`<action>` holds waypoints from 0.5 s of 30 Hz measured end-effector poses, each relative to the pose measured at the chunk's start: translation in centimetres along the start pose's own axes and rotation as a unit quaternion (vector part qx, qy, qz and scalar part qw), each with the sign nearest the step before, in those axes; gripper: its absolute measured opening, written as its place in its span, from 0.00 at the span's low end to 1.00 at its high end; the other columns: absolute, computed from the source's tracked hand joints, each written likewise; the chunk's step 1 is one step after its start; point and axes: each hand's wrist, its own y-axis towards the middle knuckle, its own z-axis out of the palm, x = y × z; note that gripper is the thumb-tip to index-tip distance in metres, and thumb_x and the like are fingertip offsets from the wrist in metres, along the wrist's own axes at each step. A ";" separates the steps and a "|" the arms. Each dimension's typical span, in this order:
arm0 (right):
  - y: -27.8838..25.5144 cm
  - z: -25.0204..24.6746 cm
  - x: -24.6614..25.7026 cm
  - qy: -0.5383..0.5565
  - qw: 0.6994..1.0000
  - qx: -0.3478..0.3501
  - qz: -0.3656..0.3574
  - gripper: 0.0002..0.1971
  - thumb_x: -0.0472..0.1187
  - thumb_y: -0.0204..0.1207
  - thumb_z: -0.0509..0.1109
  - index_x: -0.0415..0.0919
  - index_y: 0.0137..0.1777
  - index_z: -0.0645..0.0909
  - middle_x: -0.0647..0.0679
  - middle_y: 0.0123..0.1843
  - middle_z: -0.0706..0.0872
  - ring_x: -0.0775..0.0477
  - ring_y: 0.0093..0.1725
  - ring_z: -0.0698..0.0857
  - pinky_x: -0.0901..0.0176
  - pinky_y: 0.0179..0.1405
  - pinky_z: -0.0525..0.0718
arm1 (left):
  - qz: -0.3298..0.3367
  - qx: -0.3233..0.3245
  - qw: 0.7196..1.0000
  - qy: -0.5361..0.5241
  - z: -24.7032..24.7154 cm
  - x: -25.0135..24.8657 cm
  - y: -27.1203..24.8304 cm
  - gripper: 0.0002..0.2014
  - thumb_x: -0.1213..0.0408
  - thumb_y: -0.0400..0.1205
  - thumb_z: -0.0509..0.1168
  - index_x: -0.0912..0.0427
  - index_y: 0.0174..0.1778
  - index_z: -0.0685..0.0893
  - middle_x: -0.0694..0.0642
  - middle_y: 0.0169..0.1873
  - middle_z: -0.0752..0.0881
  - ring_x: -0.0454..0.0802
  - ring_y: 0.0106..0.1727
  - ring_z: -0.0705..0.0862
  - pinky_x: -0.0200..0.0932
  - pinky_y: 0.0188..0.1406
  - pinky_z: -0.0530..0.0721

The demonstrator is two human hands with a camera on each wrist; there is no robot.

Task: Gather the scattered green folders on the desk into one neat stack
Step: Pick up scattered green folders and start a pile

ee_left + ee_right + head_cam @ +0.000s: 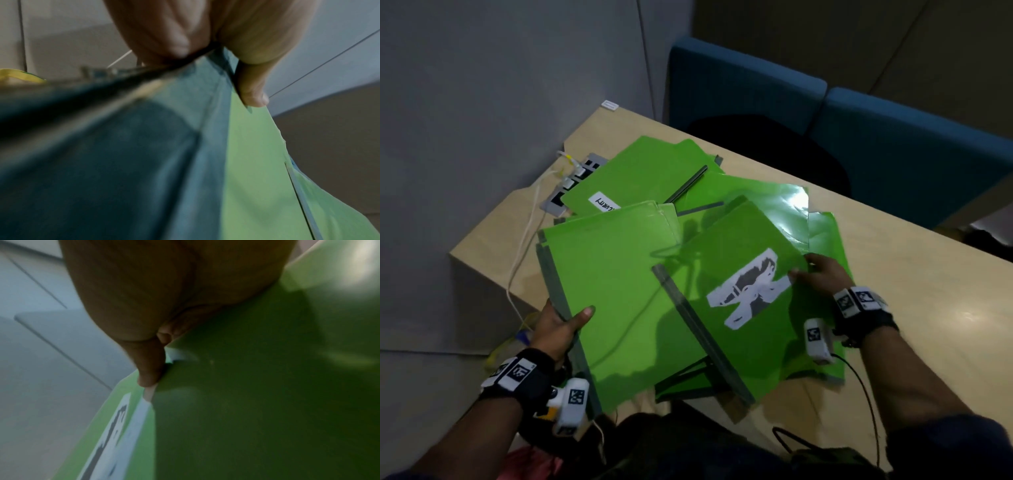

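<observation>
Several green folders lie fanned over the wooden desk. My left hand grips the grey spine edge of the big plain green folder, thumb on top; in the left wrist view the thumb presses the same folder. My right hand pinches the right edge of the folder with a torn white sticker; in the right wrist view the thumb lies on that folder's top face. A labelled folder lies farther back, and more folders sit under the right hand.
A grey power strip with white plugs and a white cable sits at the desk's left corner, partly under the folders. A black chair and blue partitions stand behind the desk. A grey wall lies to the left.
</observation>
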 end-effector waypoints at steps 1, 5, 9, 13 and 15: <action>-0.7 -1.7 -0.4 0.003 1.000 -0.024 -0.012 0.21 0.45 0.76 0.75 0.39 0.67 0.81 0.40 0.59 0.87 0.38 0.54 0.87 0.42 0.59 0.84 | 0.002 0.003 1.000 0.002 0.3 -0.1 0.2 0.24 0.74 0.79 0.69 0.61 0.71 0.73 0.59 0.57 0.85 0.57 0.55 0.84 0.54 0.55 0.80; -4.0 -8.9 -2.5 0.018 0.991 -0.125 -0.046 0.07 0.41 0.76 0.75 0.42 0.53 0.87 0.38 0.46 0.90 0.38 0.43 0.87 0.50 0.44 0.82 | 0.013 0.019 0.999 0.025 1.5 -0.5 0.9 0.20 0.72 0.78 0.71 0.64 0.65 0.75 0.59 0.45 0.85 0.63 0.49 0.82 0.52 0.47 0.79; -6.6 -14.3 -4.9 0.080 0.983 -0.159 -0.031 0.03 0.40 0.76 0.75 0.44 0.47 0.87 0.41 0.40 0.91 0.39 0.37 0.87 0.49 0.44 0.84 | 0.023 0.047 0.998 0.044 2.7 -1.2 1.8 0.25 0.68 0.76 0.74 0.61 0.67 0.75 0.63 0.56 0.86 0.67 0.57 0.84 0.62 0.55 0.82; -8.7 -15.8 -7.2 0.225 0.959 -0.169 -0.036 0.02 0.35 0.75 0.74 0.40 0.46 0.85 0.49 0.31 0.91 0.47 0.27 0.86 0.60 0.27 0.86 | 0.051 0.080 0.994 0.055 5.0 -2.5 2.3 0.26 0.69 0.76 0.74 0.61 0.69 0.73 0.60 0.58 0.85 0.63 0.57 0.83 0.58 0.55 0.81; -9.0 -15.3 -7.7 0.290 0.939 -0.179 -0.041 0.04 0.33 0.76 0.72 0.41 0.48 0.85 0.48 0.32 0.91 0.47 0.27 0.87 0.58 0.28 0.88 | 0.054 0.086 0.993 0.056 6.2 -2.9 2.2 0.27 0.70 0.77 0.73 0.61 0.70 0.71 0.62 0.56 0.83 0.61 0.56 0.81 0.55 0.53 0.79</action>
